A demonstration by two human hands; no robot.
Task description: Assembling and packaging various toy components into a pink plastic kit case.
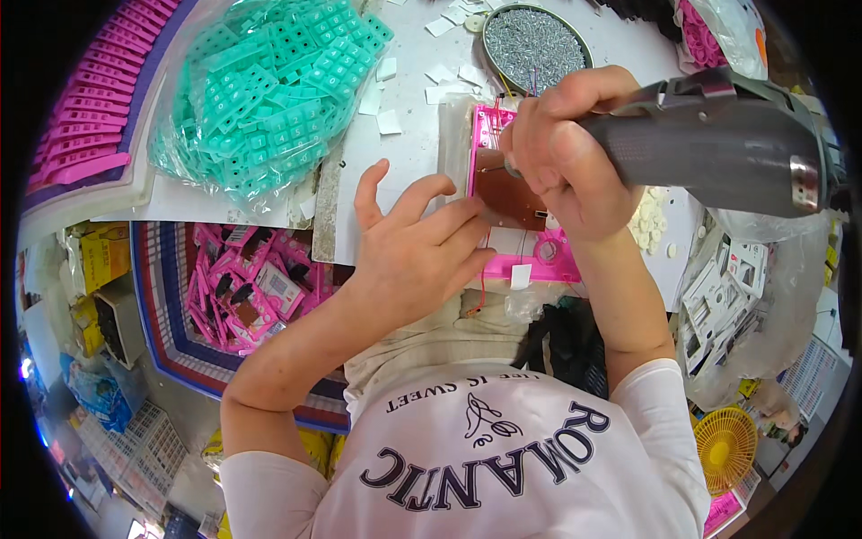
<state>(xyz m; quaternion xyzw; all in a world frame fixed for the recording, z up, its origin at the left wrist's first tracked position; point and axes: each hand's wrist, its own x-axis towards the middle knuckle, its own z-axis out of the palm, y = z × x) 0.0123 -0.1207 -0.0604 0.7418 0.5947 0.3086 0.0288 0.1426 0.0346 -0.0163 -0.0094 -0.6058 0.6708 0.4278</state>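
Observation:
In my right hand point(579, 157) is a dark grey electric screwdriver point(709, 144), its body pointing out to the right. The tip end is over a brown circuit board point(510, 199), mostly hidden by my fingers. The board lies in a bright pink plastic case point(564, 267) on the table in front of me, with thin red and yellow wires around it. My left hand point(417, 238) has its fingers spread at the case's left side, the fingertips at the board's edge. A small white square point(520, 276) sits on the near part of the case.
A round tin of small screws point(537, 49) stands beyond the case. At left are a bag of teal keypads point(269, 103), stacked pink parts point(85, 112) and a crate point(171, 346) of pink assemblies. White discs point(648, 220) and bagged white parts point(729, 283) are at right.

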